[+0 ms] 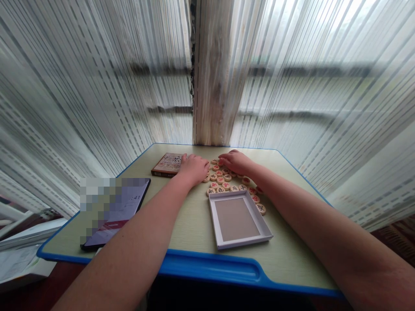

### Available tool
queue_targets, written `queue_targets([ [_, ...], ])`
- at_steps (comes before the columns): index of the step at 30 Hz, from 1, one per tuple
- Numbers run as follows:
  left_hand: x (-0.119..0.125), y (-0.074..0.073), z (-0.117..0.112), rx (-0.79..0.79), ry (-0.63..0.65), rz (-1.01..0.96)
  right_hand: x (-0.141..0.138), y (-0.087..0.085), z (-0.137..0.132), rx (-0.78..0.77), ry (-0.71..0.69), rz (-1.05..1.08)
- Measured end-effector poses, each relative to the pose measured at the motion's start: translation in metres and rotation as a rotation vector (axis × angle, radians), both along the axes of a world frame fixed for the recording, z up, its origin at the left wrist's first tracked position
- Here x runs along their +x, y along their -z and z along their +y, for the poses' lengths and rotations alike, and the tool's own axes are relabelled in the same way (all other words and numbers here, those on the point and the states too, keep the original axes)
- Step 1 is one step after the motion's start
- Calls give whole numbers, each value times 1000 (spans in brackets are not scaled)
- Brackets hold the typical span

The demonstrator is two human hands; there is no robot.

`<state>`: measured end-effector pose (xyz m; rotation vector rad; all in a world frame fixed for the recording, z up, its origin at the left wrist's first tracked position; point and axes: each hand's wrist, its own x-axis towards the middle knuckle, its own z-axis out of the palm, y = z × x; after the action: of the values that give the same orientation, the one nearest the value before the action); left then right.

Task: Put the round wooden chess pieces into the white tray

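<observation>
Many round wooden Chinese chess pieces (223,179) with red and dark characters lie in a loose cluster on the pale green desk (194,224). My right hand (236,162) rests palm down on the far side of the cluster, and its fingers hide some pieces. My left hand (193,169) lies flat at the cluster's left side, its fingertips close to a patterned box or book (167,164). A white tray with a grey base (236,219) sits just in front of the pieces, with several more pieces along its right side.
A dark tablet (113,211) with a partly blurred screen lies at the desk's left. The desk has a blue rim (207,267) with a shallow groove at the front. Sheer striped curtains (292,86) rise behind it, and papers (19,261) lie lower left.
</observation>
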<state>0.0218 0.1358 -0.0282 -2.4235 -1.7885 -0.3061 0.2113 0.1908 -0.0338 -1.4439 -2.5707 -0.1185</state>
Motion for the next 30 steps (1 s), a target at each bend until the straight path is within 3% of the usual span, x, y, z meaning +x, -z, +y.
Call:
queue_targets([
  [7, 0, -2, -1, 0, 0, -5, -2, 0, -2, -25, 71, 30],
  [19, 1, -5, -3, -7, -11, 18, 5, 3, 8, 51, -12, -61],
  [24, 2, -10, -4, 32, -35, 35, 3, -1, 4, 112, -79, 48],
  [30, -5, -26, -10, -198, -1, 17, -4, -6, -5, 75, -124, 86],
])
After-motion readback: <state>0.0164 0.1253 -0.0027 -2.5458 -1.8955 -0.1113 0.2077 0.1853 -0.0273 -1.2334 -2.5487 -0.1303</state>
